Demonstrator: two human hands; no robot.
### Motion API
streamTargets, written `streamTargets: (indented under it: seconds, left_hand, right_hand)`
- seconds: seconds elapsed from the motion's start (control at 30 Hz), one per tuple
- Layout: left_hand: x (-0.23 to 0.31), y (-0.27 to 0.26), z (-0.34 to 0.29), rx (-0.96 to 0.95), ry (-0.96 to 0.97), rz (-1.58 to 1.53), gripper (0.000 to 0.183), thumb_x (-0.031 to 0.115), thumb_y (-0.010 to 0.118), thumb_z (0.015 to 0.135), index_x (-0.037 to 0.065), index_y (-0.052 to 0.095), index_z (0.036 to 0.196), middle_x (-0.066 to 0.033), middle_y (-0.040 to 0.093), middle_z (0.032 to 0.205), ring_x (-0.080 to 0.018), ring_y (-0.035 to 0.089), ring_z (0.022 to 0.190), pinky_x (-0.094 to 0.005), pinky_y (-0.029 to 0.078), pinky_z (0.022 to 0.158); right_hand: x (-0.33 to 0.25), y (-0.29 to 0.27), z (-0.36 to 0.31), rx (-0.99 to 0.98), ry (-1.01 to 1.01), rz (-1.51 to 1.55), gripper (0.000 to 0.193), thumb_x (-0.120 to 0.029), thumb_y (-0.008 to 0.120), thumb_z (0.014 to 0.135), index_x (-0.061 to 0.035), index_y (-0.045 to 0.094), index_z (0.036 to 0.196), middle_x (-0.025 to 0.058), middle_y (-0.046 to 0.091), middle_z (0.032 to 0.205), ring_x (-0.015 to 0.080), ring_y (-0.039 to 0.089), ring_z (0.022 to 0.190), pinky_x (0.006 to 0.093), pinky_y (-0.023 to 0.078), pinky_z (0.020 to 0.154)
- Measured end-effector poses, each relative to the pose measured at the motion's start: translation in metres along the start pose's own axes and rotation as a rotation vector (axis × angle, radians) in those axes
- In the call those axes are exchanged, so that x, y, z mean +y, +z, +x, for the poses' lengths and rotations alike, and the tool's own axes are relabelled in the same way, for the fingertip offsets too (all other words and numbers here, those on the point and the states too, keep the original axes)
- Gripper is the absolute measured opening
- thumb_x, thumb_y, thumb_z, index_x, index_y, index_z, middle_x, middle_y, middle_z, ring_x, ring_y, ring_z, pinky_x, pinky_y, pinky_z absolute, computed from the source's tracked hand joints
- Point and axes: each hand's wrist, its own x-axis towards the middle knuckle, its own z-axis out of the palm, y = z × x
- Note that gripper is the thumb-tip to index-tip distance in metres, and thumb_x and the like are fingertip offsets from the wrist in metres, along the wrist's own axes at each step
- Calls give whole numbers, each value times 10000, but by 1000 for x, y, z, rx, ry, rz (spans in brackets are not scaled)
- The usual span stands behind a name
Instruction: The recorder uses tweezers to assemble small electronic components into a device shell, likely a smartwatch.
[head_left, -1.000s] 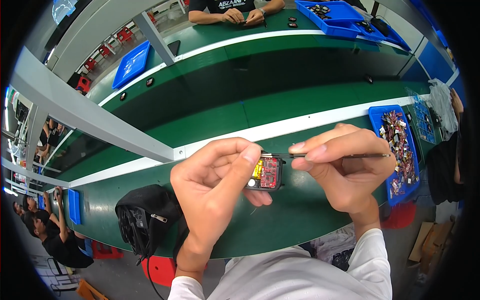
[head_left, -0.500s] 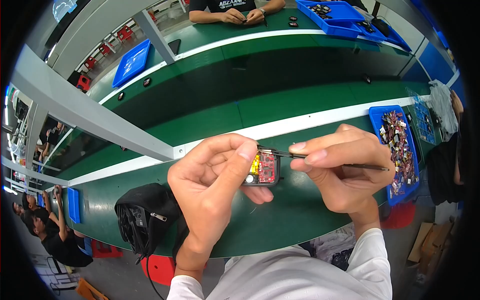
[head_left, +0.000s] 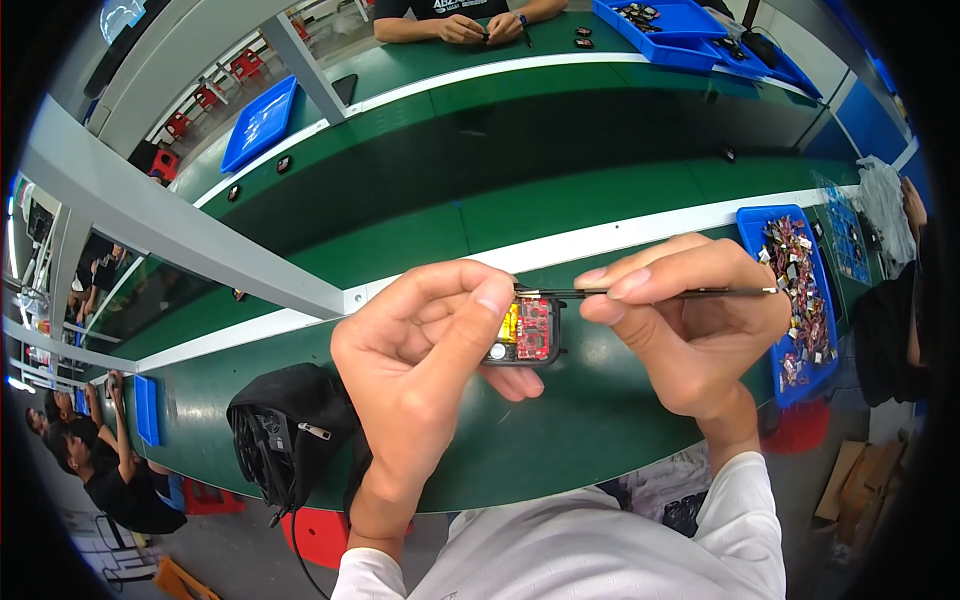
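Observation:
In front of me my left hand (head_left: 420,350) is closed around a small black device casing (head_left: 562,345), open side up. Inside it show a red circuit board (head_left: 534,330), a yellow taped part (head_left: 510,325) and a round silvery piece beside the yellow part. My right hand (head_left: 690,320) pinches a thin pair of dark tweezers (head_left: 670,294), lying nearly level. Their tips meet the casing's far edge next to my left thumb. What lies between the tips is too small to make out.
A blue tray (head_left: 832,375) of small wired parts stands at the right. On the green bench (head_left: 580,440) a black pouch (head_left: 290,420) with cables lies to the left. A grey post (head_left: 190,235) slants across at the left. Across the bench sits a co-worker (head_left: 465,28) handling something small.
The tweezers have tilted to nearly level, their rear end rising. My right hand has shifted slightly up with them. My left hand holds the casing almost in place.

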Motion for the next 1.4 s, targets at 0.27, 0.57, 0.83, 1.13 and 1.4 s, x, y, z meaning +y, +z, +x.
streamTargets:
  seconds: [0.27, 0.57, 0.83, 1.13, 1.4]
  left_hand:
    - [0, -1, 0, -17, -8, -40, 193, 62, 653, 947, -110, 654, 1035, -157, 696, 748, -199, 674, 540, -264, 548, 441]
    - [-3, -2, 1, -7, 17, 9, 185, 60, 665, 942, -104, 662, 1027, -152, 702, 758, -187, 674, 540, -254, 538, 448]
    - [2, -3, 0, -16, 19, 59, 196, 66, 664, 944, -108, 682, 1033, -153, 703, 772, -189, 676, 546, -251, 543, 449]
    - [1, 5, 0, 15, 73, 100, 210, 57, 603, 947, -130, 663, 1022, -176, 697, 763, -177, 644, 477, -248, 512, 384]
    - [5, 3, 0, 22, 31, 126, 237, 75, 607, 952, -134, 673, 1040, -178, 696, 737, -188, 645, 464, -253, 517, 381]
  right_hand:
    - [-2, 0, -2, -10, -1, -6, 245, 135, 761, 776, 7, 631, 939, 147, 688, 826, 230, 728, 789, 338, 627, 730]
    - [-2, 1, -1, -23, -46, -22, 246, 149, 751, 773, 13, 630, 938, 161, 693, 828, 241, 734, 792, 330, 631, 713]
    - [-6, 2, 6, -2, -199, -125, 295, 114, 809, 711, -44, 649, 902, 140, 736, 811, 154, 684, 652, 221, 482, 530]
    - [-4, 4, 5, 36, -166, -51, 290, 113, 808, 724, -40, 634, 899, 141, 733, 816, 150, 683, 667, 208, 471, 546]
    - [-3, 6, 3, 32, -139, -21, 297, 142, 787, 733, -18, 619, 918, 148, 711, 817, 196, 714, 732, 233, 534, 588]
